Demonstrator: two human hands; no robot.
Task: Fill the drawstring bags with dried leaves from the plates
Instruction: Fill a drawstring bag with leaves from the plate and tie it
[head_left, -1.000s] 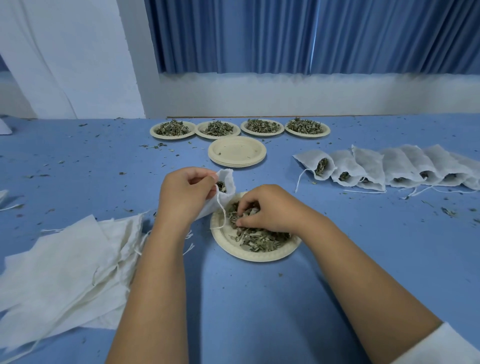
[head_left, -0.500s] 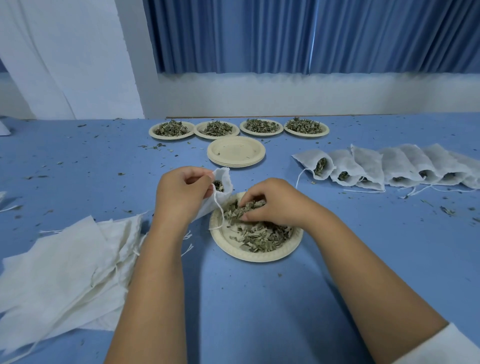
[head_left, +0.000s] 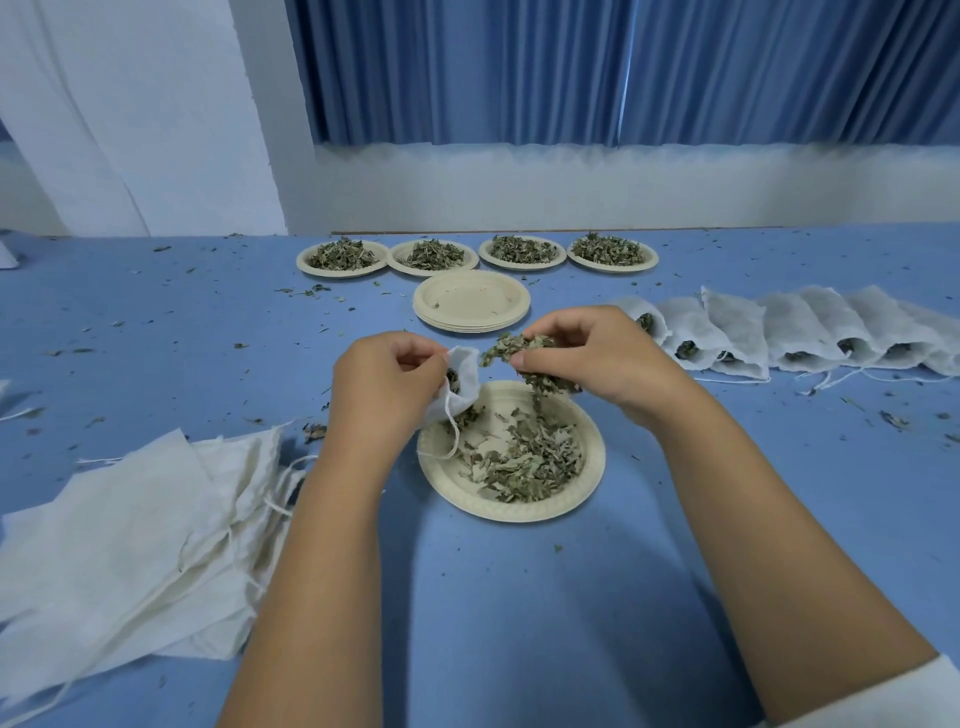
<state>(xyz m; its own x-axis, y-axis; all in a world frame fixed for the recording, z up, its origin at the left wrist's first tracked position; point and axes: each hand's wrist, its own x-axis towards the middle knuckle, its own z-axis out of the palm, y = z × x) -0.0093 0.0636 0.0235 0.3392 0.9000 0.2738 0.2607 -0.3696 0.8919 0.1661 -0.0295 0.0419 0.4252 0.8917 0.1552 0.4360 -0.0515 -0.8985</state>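
1. The fingers (head_left: 551, 326) and thumb of the right hand (head_left: 597, 358) were clamped together on a clump of dried leaves (head_left: 522, 347). They held it just beside the bag's mouth, and loose leaves dangled below the grip.
2. The left hand (head_left: 387, 382) had its fingers curled round the neck of a white drawstring bag (head_left: 464, 385). It held the mouth open toward the clump. A few leaves showed inside, and the cord (head_left: 453, 436) hung down to the plate's rim.
3. To do this step well, I judged the left fingers should spread the mouth wider and tilt it upward. The right hand should push the clump well inside before letting go, because the hanging leaves looked likely to snag on the hem.
4. Both hands were above the near paper plate (head_left: 592, 470), which was a good place to work, since any spill would land on the leaf pile (head_left: 530, 462) there.
5. On the blue table (head_left: 519, 613), flat empty bags (head_left: 130, 519) lay at the left and a row of filled bags (head_left: 779, 332) at the right. Beyond the hands were a stack of empty plates (head_left: 470, 304) and four plates of leaves (head_left: 522, 249).
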